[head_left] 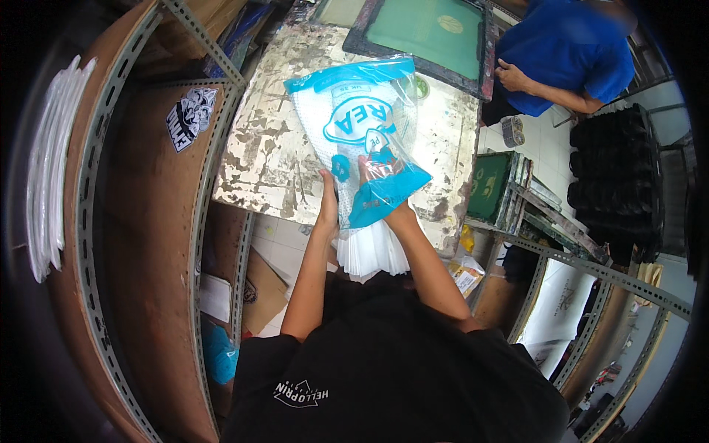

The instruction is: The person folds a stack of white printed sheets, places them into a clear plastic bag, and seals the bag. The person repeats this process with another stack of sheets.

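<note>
A clear plastic bag (314,129) with bright blue print lies tilted over the near part of the worktable, its blue-edged corner hanging to the right. Pleated white material (369,252), like a stack of thin sheets, sticks out of its near end towards my body. Along the bag's left edge, my left hand (329,203) is closed on it, most of its fingers out of sight behind the bag. My right hand (399,215) grips the near right side; some of its fingers show through the clear film, and the rest are covered by the blue print.
Paint-flaked worktable (273,166) lies ahead, with a green framed printing screen (421,33) at its far side. Metal-edged shelving (140,244) stands close on my left. More frames (546,214) lean at right. A person in a blue shirt (569,52) stands far right.
</note>
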### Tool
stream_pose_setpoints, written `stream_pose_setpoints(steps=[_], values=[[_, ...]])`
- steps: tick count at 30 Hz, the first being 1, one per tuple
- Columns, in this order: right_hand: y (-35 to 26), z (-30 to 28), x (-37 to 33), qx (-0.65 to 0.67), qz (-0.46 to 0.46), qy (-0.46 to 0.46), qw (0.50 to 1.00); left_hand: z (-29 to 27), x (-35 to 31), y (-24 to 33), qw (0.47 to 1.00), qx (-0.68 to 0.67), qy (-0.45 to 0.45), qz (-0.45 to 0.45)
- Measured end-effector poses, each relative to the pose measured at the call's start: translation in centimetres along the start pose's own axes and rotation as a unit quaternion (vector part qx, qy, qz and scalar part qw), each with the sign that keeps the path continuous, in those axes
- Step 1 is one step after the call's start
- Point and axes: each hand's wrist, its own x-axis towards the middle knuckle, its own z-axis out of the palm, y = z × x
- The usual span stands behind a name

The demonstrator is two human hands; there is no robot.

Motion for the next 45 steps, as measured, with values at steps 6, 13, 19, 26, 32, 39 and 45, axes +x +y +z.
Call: stream_pose_setpoints(steps=[6,13,19,26,32,39,45], values=[[2.3,-0.7,0.1,-0.115,-0.094,-0.034,0.988,0.4,0.7,-0.5,1.0,-0.008,-0.025,-0.009],[-0.3,1.1,1.4,0.015,0.033,0.02,0.999,-1.8,1.5,-1.6,0.995,0.02,0.044,0.086],[0.8,-0.6,1.4,0.075,0.144,0.093,0.982,-3.2,1.7,-2.8,0.998,-0.015,0.049,0.038],[4.2,-2.4,0.7,-0.043,0.156,0.051,0.985,-1.6,1.2,-1.4,0.98,0.162,0.083,0.081],[4.4,-3.7,1.0,-0.067,0.033,0.162,0.984,-0.7,-0.3,0.5,0.936,0.314,0.15,0.06],[6.2,-3.7,-0.2,-0.038,0.066,0.056,0.995,0.0,-0.7,1.6,0.893,0.404,0.153,0.127],[4.6,-4.9,-0.6,-0.007,0.015,0.038,0.999,0.0,-0.2,1.5,0.864,0.443,0.172,0.168]])
